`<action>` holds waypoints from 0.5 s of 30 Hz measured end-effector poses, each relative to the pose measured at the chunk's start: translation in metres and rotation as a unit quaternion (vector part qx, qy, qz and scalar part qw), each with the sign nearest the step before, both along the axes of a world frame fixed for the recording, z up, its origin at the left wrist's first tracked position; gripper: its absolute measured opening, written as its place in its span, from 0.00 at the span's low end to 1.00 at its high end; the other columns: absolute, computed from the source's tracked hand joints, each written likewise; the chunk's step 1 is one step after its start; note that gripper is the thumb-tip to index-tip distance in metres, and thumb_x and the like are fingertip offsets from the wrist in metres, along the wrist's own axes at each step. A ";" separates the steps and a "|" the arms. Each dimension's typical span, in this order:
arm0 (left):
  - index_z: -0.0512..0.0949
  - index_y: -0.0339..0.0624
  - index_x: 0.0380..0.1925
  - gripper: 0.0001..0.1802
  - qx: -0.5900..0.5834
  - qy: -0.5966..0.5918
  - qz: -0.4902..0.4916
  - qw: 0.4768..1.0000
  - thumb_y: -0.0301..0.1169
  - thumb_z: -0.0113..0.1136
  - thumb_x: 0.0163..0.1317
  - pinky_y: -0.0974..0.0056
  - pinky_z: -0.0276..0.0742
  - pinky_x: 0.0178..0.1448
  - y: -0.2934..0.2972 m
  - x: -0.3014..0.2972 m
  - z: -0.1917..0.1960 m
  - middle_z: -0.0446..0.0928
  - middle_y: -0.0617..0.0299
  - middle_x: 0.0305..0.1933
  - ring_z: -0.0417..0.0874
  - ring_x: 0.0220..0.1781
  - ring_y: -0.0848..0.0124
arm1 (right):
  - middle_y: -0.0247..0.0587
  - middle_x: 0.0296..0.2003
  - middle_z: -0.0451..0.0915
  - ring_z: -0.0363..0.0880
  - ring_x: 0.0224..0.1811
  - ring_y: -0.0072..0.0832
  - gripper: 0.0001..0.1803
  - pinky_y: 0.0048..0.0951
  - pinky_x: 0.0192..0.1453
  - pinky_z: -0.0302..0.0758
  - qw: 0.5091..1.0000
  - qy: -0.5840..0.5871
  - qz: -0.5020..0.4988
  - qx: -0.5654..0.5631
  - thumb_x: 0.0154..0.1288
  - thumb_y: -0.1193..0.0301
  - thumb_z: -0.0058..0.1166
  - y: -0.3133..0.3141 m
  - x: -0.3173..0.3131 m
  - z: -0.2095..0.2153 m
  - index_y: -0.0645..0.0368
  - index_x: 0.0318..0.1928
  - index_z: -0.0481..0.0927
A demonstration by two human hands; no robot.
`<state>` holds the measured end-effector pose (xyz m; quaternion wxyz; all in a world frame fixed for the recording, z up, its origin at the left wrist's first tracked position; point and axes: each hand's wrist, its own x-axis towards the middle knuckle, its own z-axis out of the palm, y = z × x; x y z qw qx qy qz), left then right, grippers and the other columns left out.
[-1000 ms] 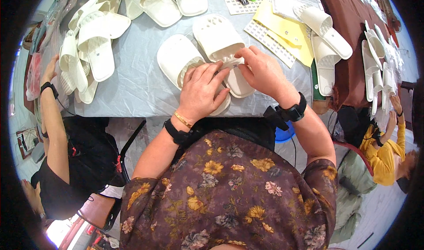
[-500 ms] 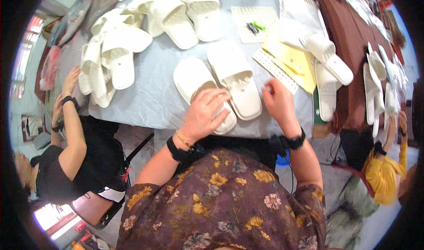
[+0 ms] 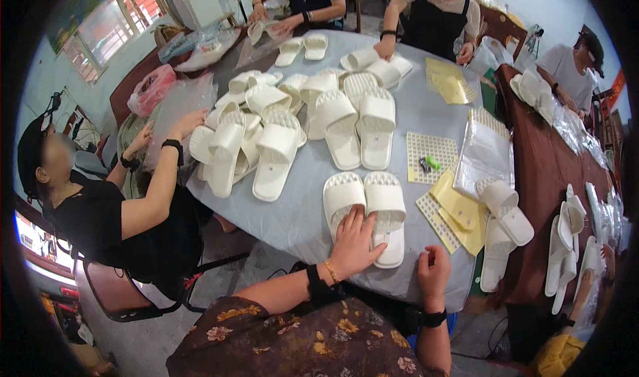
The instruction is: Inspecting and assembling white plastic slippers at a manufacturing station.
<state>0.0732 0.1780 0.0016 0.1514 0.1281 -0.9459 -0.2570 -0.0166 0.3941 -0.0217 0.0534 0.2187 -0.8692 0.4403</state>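
**Two white slippers under the left hand at the near edge of the grey table**

The left hand (image 3: pixel 354 240) lies flat, fingers spread and straight, across the near ends of a pair of white slippers (image 3: pixel 366 210): two of them, side by side and touching, soles up, at the near edge of the round grey table (image 3: pixel 299 210). The hand presses on them and grips nothing. The right hand (image 3: pixel 434 270) sits just to the right of that pair, on the table edge, fingers curled into a loose fist; whether it holds something small cannot be told.

Beyond the pair, toward the table's middle, lies a second pair (image 3: pixel 359 127) of two white slippers, strap side up. To the left of the pair under the hand is a loose heap of slippers (image 3: pixel 246 137), too overlapped to count exactly. To the right of the pair lies one white perforated sheet (image 3: pixel 432 154) with a small green thing (image 3: pixel 432 162) on it, then a stack of yellow sheets (image 3: pixel 459 210) and one clear plastic bag (image 3: pixel 486 154). Two more white slippers (image 3: pixel 506 210) lie just past the yellow sheets, at the table's right edge.

Four other people sit around the table: a person in black (image 3: pixel 113 217) at the left reaches into the heap; three sit at the far side.
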 end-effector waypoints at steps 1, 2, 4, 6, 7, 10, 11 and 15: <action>0.67 0.31 0.64 0.41 0.014 -0.001 0.005 1.000 0.48 0.66 0.58 0.43 0.54 0.76 -0.002 0.003 0.001 0.60 0.29 0.69 0.59 0.74 0.37 | 0.41 0.23 0.75 0.75 0.24 0.35 0.07 0.35 0.31 0.72 1.000 -0.010 0.000 -0.009 0.61 0.74 0.60 0.000 0.001 0.000 0.61 0.40 0.80; 0.67 0.28 0.63 0.41 0.026 -0.002 0.008 1.000 0.47 0.66 0.58 0.45 0.56 0.75 -0.005 0.005 0.001 0.62 0.28 0.69 0.61 0.73 0.36 | 0.41 0.23 0.75 0.75 0.24 0.35 0.07 0.35 0.31 0.72 1.000 -0.019 -0.001 -0.020 0.61 0.74 0.60 0.000 0.001 -0.001 0.61 0.40 0.80; 0.68 0.28 0.63 0.41 0.025 0.022 0.003 0.999 0.46 0.67 0.57 0.45 0.56 0.76 -0.014 0.015 0.003 0.63 0.29 0.68 0.60 0.73 0.36 | 0.40 0.23 0.75 0.74 0.24 0.32 0.06 0.33 0.31 0.72 1.000 -0.001 0.004 -0.019 0.61 0.75 0.60 0.001 0.000 -0.006 0.61 0.39 0.80; 0.68 0.26 0.62 0.41 0.046 0.047 -0.005 0.998 0.44 0.69 0.56 0.46 0.57 0.76 -0.025 0.027 0.005 0.65 0.29 0.67 0.60 0.73 0.35 | 0.39 0.22 0.74 0.73 0.24 0.29 0.06 0.32 0.32 0.71 1.000 0.014 0.009 -0.017 0.61 0.76 0.59 0.001 0.000 -0.007 0.62 0.39 0.79; 0.72 0.24 0.55 0.37 0.005 0.106 -0.015 0.994 0.43 0.71 0.54 0.43 0.64 0.71 -0.031 0.030 0.007 0.72 0.30 0.59 0.68 0.67 0.35 | 0.39 0.22 0.75 0.73 0.24 0.29 0.05 0.32 0.31 0.72 1.000 0.012 0.004 -0.022 0.61 0.76 0.59 0.001 0.000 -0.005 0.62 0.38 0.79; 0.73 0.23 0.54 0.36 0.024 0.109 -0.017 0.994 0.43 0.71 0.54 0.43 0.63 0.71 -0.047 0.039 0.033 0.72 0.31 0.58 0.68 0.67 0.35 | 0.40 0.22 0.75 0.75 0.23 0.31 0.05 0.32 0.31 0.73 0.999 -0.012 -0.017 -0.025 0.60 0.76 0.60 0.005 0.001 -0.004 0.62 0.38 0.79; 0.73 0.24 0.55 0.36 0.015 0.144 -0.012 0.989 0.43 0.71 0.54 0.42 0.62 0.72 -0.056 0.040 0.038 0.72 0.31 0.59 0.67 0.68 0.36 | 0.41 0.22 0.76 0.76 0.23 0.32 0.05 0.33 0.30 0.73 1.000 -0.001 -0.014 -0.024 0.60 0.76 0.60 0.005 0.001 -0.002 0.61 0.38 0.80; 0.72 0.26 0.57 0.37 -0.046 0.199 0.018 0.979 0.43 0.70 0.55 0.42 0.60 0.73 -0.116 0.021 0.090 0.70 0.32 0.63 0.66 0.69 0.35 | 0.43 0.24 0.78 0.78 0.24 0.35 0.06 0.34 0.31 0.75 0.999 0.017 -0.020 -0.023 0.61 0.74 0.61 0.000 0.001 -0.006 0.61 0.38 0.80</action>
